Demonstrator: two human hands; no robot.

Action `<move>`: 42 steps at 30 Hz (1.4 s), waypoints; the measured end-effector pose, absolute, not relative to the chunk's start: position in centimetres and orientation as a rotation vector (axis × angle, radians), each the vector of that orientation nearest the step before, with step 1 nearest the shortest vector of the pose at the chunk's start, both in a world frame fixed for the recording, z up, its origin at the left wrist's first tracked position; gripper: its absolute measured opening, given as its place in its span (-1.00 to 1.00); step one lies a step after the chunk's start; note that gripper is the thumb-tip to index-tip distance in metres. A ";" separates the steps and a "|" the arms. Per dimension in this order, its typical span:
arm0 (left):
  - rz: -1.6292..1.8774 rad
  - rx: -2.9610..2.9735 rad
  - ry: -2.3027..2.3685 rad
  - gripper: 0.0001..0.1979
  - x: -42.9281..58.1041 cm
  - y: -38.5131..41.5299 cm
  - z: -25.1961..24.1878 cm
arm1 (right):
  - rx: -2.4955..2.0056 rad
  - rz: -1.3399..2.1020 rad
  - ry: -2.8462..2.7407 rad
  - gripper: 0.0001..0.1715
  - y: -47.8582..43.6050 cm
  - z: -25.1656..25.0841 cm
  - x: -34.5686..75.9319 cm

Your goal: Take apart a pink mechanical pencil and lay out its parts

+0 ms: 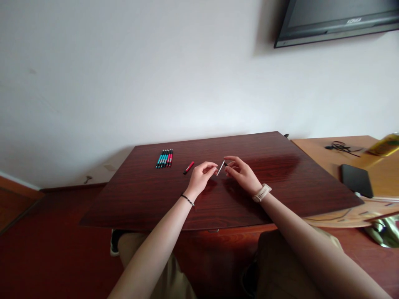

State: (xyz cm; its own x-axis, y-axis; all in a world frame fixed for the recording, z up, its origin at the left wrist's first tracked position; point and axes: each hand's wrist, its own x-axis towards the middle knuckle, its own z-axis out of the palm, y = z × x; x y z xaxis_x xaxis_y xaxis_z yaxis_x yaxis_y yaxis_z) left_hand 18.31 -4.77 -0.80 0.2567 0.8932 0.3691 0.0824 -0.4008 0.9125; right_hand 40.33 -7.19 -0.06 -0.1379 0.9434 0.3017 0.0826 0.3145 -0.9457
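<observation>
Over the middle of a dark red wooden table (pixel 149 199), my left hand (pixel 202 174) and my right hand (pixel 241 172) meet. Between their fingertips they pinch a thin pale stick-like piece (pixel 221 167), tilted; my right fingers hold its dark upper end. A red pen part (pixel 188 167) lies on the table just left of my left hand. Farther left, a row of several pens (pixel 164 158), teal and red with dark ends, lies side by side.
A lighter wooden desk (pixel 314 147) adjoins on the right, with a black flat case (pixel 355 180), a tangled black cable (pixel 341 146) and a yellow object (pixel 385 145). A wall-mounted screen (pixel 336 18) hangs at the upper right. My knees sit under the table's near edge.
</observation>
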 end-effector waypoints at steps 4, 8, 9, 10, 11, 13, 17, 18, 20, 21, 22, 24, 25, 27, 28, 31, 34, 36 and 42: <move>1.234 1.678 0.888 -0.76 18.4 -5.0 -0.7 | -1.003 0.814 -1.594 -0.68 -7.1 -0.2 40.3; 1.218 1.683 0.885 -0.74 18.5 -5.2 -0.3 | -0.979 0.764 -1.637 -0.71 -7.3 0.0 40.4; 1.207 1.691 0.886 -0.74 18.5 -5.3 -0.2 | -0.973 0.771 -1.640 -0.71 -7.4 0.1 40.4; 1.195 1.698 0.886 -0.74 18.5 -5.4 -0.1 | -0.970 0.775 -1.646 -0.71 -7.4 0.1 40.4; 1.185 1.703 0.886 -0.74 18.5 -5.4 -0.1 | -0.970 0.777 -1.654 -0.72 -7.4 0.1 40.4; 1.171 1.706 0.881 -0.75 18.6 -5.5 0.0 | -0.974 0.773 -1.668 -0.74 -7.4 0.2 40.3; 1.157 1.699 0.863 -0.75 18.6 -5.6 0.1 | -0.997 0.751 -1.680 -0.76 -7.5 0.4 40.3; 1.154 1.698 0.860 -0.75 18.6 -5.6 0.1 | -1.003 0.746 -1.684 -0.77 -7.6 0.5 40.3; 1.150 1.704 0.857 -0.75 18.6 -5.7 0.1 | -1.009 0.739 -1.696 -0.79 -7.7 0.7 40.2; 1.149 1.709 0.859 -0.76 18.7 -5.7 0.1 | -1.011 0.735 -1.700 -0.79 -7.7 0.7 40.2; 1.150 1.712 0.864 -0.76 18.7 -5.7 0.1 | -1.014 0.731 -1.703 -0.79 -7.8 0.8 40.2; 1.157 1.711 0.879 -0.76 18.7 -5.6 0.1 | -1.028 0.719 -1.714 -0.79 -7.8 0.8 40.3; 1.162 1.708 0.888 -0.76 18.7 -5.6 0.1 | -1.038 0.712 -1.718 -0.78 -7.8 0.7 40.3; 1.172 1.703 0.903 -0.76 18.7 -5.5 0.0 | -1.056 0.702 -1.714 -0.74 -7.8 0.7 40.3; 1.175 1.703 0.904 -0.77 18.6 -5.5 0.0 | -1.059 0.708 -1.702 -0.72 -7.8 0.7 40.2; 1.181 1.707 0.889 -0.77 18.6 -5.5 0.0 | -1.051 0.805 -1.665 -0.69 -8.0 0.8 40.1; 1.185 1.715 0.879 -0.76 18.7 -5.5 0.1 | -1.082 0.893 -1.662 -0.61 -8.0 0.9 40.0; 1.186 1.724 0.881 -0.76 18.7 -5.6 0.1 | -1.087 0.912 -1.639 -0.60 -7.8 0.7 40.1; 1.226 1.717 0.886 -0.80 18.6 -5.4 -0.1 | -1.027 0.895 -1.653 -0.58 -7.1 0.2 40.6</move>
